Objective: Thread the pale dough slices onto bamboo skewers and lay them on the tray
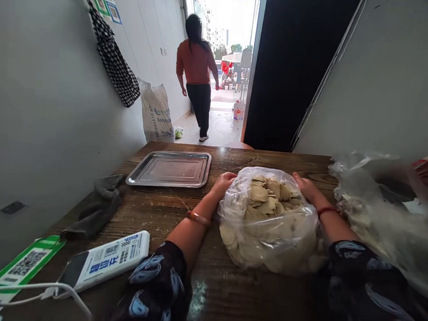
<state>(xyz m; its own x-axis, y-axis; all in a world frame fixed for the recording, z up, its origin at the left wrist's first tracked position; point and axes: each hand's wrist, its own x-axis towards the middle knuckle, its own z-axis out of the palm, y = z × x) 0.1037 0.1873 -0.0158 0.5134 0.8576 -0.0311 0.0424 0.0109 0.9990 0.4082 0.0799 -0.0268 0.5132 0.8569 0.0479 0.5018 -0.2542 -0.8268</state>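
In front of me on the wooden table sits a clear plastic bag (267, 248), its mouth spread wide. Stacks of round, pale dumpling wrappers (265, 193) fill it. My left hand (224, 183) is closed at the bag's far left rim, its fingertips partly behind the plastic. At the far right rim, my right hand (305, 187) grips the plastic with the thumb up and the other fingers mostly hidden. A shallow metal tray (169, 170) lies just beyond my left hand.
Another plastic bag (384, 229) lies at the right. A dark cloth (94, 207), a white power bank with a cable (113, 258) and a green QR-code card (27, 266) lie at the left on the table (211, 293). Beyond it, a person (196, 70) walks near the doorway.
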